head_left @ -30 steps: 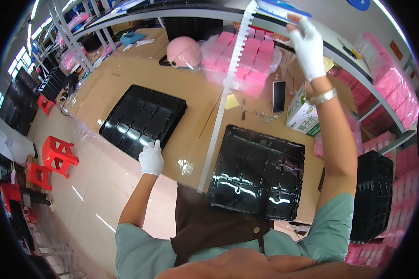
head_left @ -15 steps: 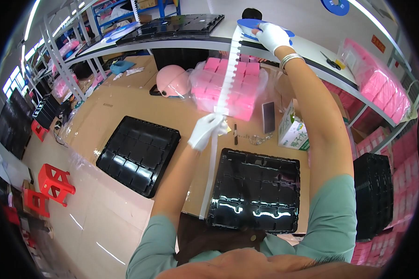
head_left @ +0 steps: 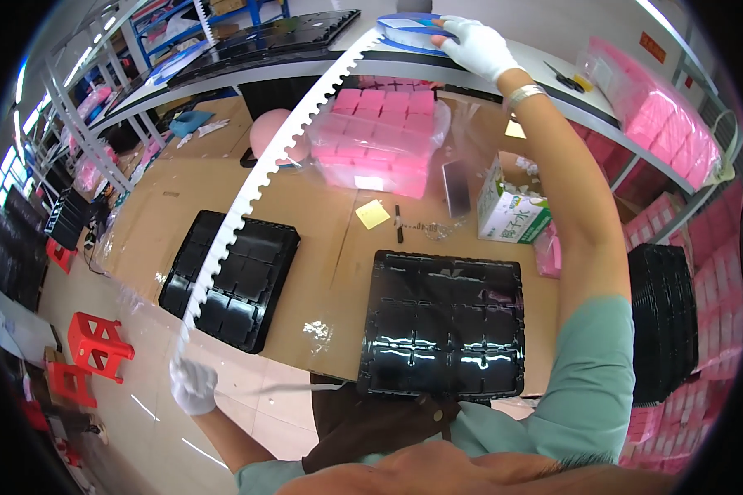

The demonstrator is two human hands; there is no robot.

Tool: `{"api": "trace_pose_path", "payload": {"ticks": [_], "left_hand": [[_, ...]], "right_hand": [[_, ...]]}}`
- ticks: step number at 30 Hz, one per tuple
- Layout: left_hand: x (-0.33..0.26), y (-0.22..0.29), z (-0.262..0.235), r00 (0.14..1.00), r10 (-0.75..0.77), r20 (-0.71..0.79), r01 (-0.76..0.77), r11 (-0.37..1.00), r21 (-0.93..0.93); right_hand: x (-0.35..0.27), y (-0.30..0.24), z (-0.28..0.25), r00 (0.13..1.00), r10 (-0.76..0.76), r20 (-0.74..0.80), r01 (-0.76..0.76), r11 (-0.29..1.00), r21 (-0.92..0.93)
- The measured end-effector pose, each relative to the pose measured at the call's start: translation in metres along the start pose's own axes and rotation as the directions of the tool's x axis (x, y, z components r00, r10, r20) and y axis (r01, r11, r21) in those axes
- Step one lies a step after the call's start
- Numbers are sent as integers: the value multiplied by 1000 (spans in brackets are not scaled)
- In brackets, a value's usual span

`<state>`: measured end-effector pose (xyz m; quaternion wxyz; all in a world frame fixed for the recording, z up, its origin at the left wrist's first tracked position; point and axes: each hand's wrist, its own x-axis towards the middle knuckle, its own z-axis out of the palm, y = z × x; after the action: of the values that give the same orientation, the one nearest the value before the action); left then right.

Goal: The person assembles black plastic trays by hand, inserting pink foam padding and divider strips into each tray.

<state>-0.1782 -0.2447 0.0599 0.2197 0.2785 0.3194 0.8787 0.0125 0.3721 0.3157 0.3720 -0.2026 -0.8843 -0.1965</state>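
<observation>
A long white strip with a notched, scalloped edge (head_left: 260, 177) stretches taut from a blue reel (head_left: 404, 35) on the raised shelf down to the lower left. My left hand (head_left: 194, 386), in a white glove, is closed on the strip's lower part, out past the near left side of the cardboard surface. A narrow tail of the strip trails from there toward my waist. My right hand (head_left: 479, 51), gloved with bare fingertips, grips the right rim of the reel. Below the strip's middle lies a black plastic tray (head_left: 256, 272), partly covered by it.
Another black tray (head_left: 442, 322) lies before me on the cardboard (head_left: 330, 305). Pink blocks in clear plastic (head_left: 380, 136), a phone (head_left: 456, 188), a yellow note (head_left: 372, 214) and a carton (head_left: 512, 210) lie beyond. Scissors (head_left: 565, 78) rest on the shelf; red stools (head_left: 99, 342) stand left.
My left hand has moved far down and left, drawing the strip out diagonally over the left tray. My right hand remains at the reel. The whole view has shifted slightly.
</observation>
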Motion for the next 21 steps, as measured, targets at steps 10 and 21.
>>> {"api": "trace_pose_path", "payload": {"ticks": [10, 21], "left_hand": [[-47, 0, -51, 940, -163, 299, 145, 986, 79], [25, -183, 53, 585, -811, -10, 659, 467, 590]], "right_hand": [[-96, -27, -58, 947, 210, -245, -217, 976, -3], [-459, -138, -82, 389, 712, 584, -819, 558, -134]]}}
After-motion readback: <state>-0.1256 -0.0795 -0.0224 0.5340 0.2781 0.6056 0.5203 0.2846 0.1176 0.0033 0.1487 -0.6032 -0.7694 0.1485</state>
